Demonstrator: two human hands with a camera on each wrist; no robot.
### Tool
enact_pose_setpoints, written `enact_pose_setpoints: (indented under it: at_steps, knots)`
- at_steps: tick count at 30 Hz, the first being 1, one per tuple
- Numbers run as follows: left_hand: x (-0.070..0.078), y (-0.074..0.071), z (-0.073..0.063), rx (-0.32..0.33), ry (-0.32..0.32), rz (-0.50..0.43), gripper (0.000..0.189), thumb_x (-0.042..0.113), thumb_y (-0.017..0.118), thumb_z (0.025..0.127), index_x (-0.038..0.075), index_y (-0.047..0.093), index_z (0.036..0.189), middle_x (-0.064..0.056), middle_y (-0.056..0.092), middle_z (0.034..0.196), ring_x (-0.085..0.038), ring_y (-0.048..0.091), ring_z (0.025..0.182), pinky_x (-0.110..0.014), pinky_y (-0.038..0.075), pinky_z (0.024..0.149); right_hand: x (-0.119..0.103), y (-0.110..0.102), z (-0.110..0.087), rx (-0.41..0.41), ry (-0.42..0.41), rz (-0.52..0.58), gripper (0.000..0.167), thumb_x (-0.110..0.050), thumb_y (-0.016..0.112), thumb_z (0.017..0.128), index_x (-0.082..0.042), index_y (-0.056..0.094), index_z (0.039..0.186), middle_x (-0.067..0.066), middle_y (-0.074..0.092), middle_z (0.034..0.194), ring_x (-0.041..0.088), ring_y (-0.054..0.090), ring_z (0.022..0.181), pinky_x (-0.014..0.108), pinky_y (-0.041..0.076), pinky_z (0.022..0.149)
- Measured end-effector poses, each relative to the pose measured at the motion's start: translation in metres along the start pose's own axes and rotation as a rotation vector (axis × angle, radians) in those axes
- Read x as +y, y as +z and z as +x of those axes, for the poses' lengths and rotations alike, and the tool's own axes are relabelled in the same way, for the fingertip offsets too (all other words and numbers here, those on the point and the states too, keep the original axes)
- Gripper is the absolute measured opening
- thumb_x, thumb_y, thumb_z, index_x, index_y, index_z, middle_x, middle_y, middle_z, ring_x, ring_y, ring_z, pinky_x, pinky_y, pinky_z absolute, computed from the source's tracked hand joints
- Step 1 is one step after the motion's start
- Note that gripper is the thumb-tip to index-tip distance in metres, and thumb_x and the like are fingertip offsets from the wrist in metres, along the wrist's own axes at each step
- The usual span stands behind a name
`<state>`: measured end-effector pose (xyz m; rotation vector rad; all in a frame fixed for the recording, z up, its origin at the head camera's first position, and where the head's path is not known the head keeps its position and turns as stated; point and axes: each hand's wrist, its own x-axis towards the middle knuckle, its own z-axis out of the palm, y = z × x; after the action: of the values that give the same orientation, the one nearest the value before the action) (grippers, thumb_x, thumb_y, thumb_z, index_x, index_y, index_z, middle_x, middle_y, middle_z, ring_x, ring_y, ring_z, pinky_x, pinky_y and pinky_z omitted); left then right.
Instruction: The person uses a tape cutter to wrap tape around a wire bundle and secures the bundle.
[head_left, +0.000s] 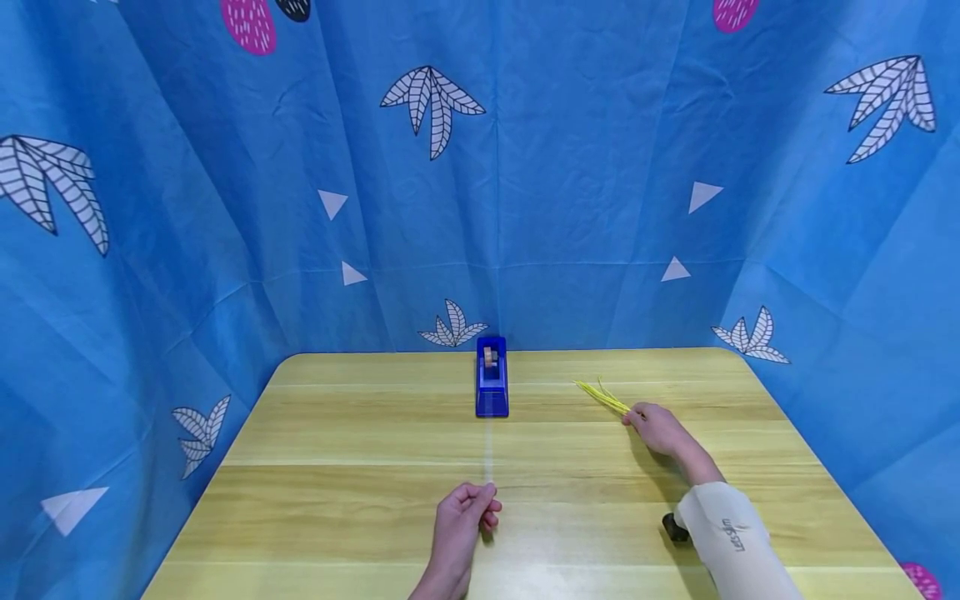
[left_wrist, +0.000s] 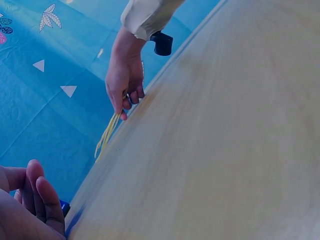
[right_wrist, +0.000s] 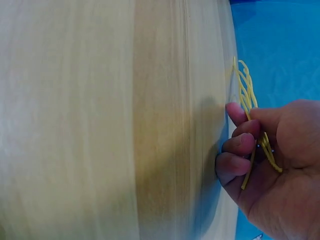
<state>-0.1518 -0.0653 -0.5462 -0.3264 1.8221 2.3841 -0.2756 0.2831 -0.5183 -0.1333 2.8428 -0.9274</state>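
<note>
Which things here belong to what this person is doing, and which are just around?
Seemingly part of the job:
- blue tape dispenser
- clear tape strip, its end in the left grip
- yellow strings, in the right grip

Just surroundings:
- wooden table
- blue patterned curtain

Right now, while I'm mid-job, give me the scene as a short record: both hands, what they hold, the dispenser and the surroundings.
Left hand: pinches the near end of a clear, narrow strip of tape
Tape path: straight, from the dispenser to the left hand
Dispenser: long blue tape dispenser, near the table's far edge
Right hand: grips a bundle of thin yellow strands
Surface: pale wood-grain table
Backdrop: blue patterned cloth
</note>
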Motion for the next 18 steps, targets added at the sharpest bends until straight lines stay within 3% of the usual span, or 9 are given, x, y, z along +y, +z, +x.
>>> enact_pose_setpoints:
  at_steps: [3,12,18]
  knots:
    - [-0.0002,0.0004,0.0004,0.002,0.001,-0.001,0.016,0.015,0.069,0.1,0.001,0.065,0.094,0.0,0.071,0.077,-0.01,0.061,0.064,-0.021,0.052,0.06,0.0004,0.0012,0.0012,0.004,0.005,0.006,0.034,-0.011,0.039,0.11,0.004,0.069,0.111,0.021,0.07,0.111,0.028,0.058,0.092,0.04,0.044,0.077]
    - [0.0,0.0004,0.0006,0.0,0.006,-0.001,0.016,0.015,0.069,0.1,0.001,0.065,0.094,0.0,0.071,0.077,-0.01,0.061,0.064,-0.021,0.052,0.061,0.003,0.004,0.0015,0.027,0.013,0.043,0.034,-0.012,0.039,0.111,0.003,0.069,0.109,0.018,0.069,0.104,0.021,0.044,0.073,0.034,0.038,0.07]
    - [-0.0007,0.0,0.0009,-0.002,0.008,0.0,0.016,0.015,0.069,0.1,0.001,0.065,0.094,0.0,0.071,0.077,-0.01,0.061,0.064,-0.021,0.052,0.061,0.0023,0.0041,0.0014,0.077,-0.035,0.011,0.031,-0.011,0.044,0.11,0.001,0.072,0.104,0.017,0.073,0.101,0.021,0.052,0.078,0.035,0.041,0.07]
